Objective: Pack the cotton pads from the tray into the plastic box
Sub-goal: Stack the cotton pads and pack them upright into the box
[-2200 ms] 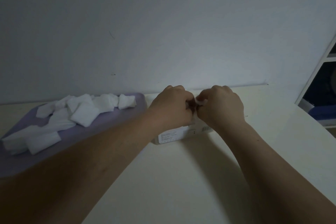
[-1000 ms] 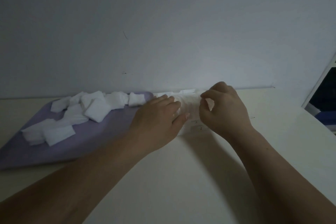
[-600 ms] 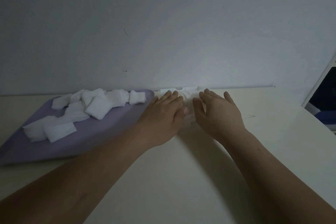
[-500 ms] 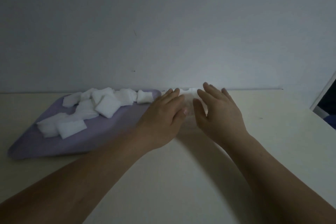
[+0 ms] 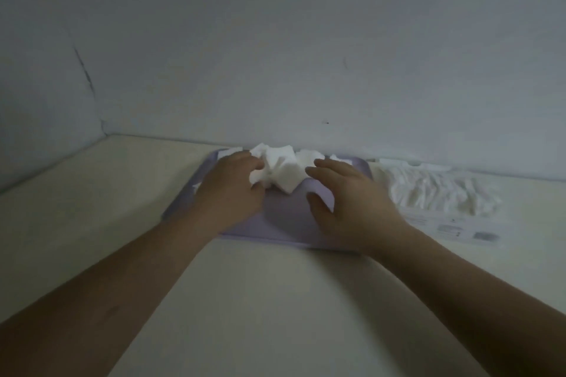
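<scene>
Left hand [image 5: 232,193] pinches some of the cotton pads [image 5: 283,170] between thumb and curled fingers at the far end of the tray [image 5: 284,220]. Right hand [image 5: 349,205] hangs over the tray's right half, fingers straight and spread, holding nothing, tips just beside the pads. I see both wrists [image 5: 378,243] covering parts of the tray's near edge. Right of the tray sits the plastic box [image 5: 453,229], clear, labelled, packed with ribbed white rows. Tray is smooth, lilac, rectangular, on a cream table [image 5: 275,300] against a pale, cracked wall [image 5: 275,40].
</scene>
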Tool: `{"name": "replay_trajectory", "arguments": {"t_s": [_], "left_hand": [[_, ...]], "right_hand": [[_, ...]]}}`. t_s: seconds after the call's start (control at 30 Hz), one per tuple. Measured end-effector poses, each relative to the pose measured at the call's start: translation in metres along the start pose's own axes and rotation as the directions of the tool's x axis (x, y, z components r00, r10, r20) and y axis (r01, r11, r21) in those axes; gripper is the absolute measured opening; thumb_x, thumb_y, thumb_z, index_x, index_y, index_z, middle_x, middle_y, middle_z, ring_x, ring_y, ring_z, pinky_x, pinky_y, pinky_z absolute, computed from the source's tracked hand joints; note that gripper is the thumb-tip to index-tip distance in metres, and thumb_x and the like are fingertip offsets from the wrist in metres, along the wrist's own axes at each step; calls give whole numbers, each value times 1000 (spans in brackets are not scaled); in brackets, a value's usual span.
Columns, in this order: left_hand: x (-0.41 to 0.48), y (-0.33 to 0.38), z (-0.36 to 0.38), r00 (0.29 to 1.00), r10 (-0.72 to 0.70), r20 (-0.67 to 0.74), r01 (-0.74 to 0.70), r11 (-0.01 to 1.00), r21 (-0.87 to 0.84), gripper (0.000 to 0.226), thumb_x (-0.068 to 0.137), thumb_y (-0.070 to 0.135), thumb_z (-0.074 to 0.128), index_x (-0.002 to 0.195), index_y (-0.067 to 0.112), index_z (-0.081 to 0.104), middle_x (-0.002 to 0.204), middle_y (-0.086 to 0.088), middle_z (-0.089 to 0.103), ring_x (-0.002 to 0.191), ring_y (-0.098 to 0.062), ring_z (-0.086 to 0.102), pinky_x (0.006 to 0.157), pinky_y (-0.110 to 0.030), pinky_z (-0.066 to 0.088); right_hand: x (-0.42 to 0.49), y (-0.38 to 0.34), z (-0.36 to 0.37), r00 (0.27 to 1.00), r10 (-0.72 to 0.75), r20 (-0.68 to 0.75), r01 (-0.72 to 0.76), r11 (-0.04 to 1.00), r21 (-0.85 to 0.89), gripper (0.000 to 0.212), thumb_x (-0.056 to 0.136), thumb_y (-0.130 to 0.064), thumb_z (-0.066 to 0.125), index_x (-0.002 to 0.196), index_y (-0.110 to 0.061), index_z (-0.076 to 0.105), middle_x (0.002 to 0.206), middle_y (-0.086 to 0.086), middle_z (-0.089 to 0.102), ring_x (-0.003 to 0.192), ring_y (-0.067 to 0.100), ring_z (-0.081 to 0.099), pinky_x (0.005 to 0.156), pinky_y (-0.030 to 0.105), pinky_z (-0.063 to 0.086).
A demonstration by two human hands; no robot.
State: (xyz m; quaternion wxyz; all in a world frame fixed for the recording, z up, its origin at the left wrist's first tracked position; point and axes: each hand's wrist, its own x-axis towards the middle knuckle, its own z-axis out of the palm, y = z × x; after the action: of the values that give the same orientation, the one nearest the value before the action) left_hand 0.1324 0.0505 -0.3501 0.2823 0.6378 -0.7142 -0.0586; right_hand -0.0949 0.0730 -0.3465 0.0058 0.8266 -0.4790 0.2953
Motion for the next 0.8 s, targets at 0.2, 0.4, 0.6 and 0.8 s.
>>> {"name": "replay_trajectory", "arguments": {"t_s": [0.2, 0.4, 0.6, 0.8], "left_hand": [[-5, -51, 6, 981, -65, 184, 26, 978, 206, 54, 81, 62, 42, 110, 23, 66, 113, -7, 72, 110, -32, 66, 91, -39, 52], [-2, -56, 22, 993, 30, 117, -31, 999, 10, 66, 83, 52, 34, 121, 10, 69, 121, -12, 72, 114, -38, 65, 98, -47, 51], [6, -46, 36, 984, 178, 8, -176, 978, -111, 27, 88, 28, 53, 92, 9, 72, 97, -8, 72, 93, -34, 67, 78, -44, 52], [7, -37, 32, 921, 246, -302, -300, 942, -149, 23, 81, 32, 66, 84, 15, 80, 123, -6, 70, 116, -26, 68, 101, -49, 52]], "right_hand": [[48, -19, 53, 973, 45, 227, -81, 985, 153, 68, 85, -20, 71, 148, -10, 47, 159, 19, 37, 149, 33, 32, 118, 34, 27], [69, -7, 82, 963, 135, 234, -162, 982, 101, 55, 82, -38, 69, 133, -20, 60, 138, 6, 52, 128, 32, 51, 101, 47, 49], [58, 8, 63, 963, 236, 126, -255, 953, 163, 41, 80, 2, 57, 116, -17, 64, 128, 6, 52, 111, 27, 56, 90, 27, 45], [29, 14, 38, 892, 453, 2, -409, 805, 430, 58, 82, 1, 60, 136, -20, 56, 117, 1, 61, 102, 18, 60, 81, 22, 42]]}}
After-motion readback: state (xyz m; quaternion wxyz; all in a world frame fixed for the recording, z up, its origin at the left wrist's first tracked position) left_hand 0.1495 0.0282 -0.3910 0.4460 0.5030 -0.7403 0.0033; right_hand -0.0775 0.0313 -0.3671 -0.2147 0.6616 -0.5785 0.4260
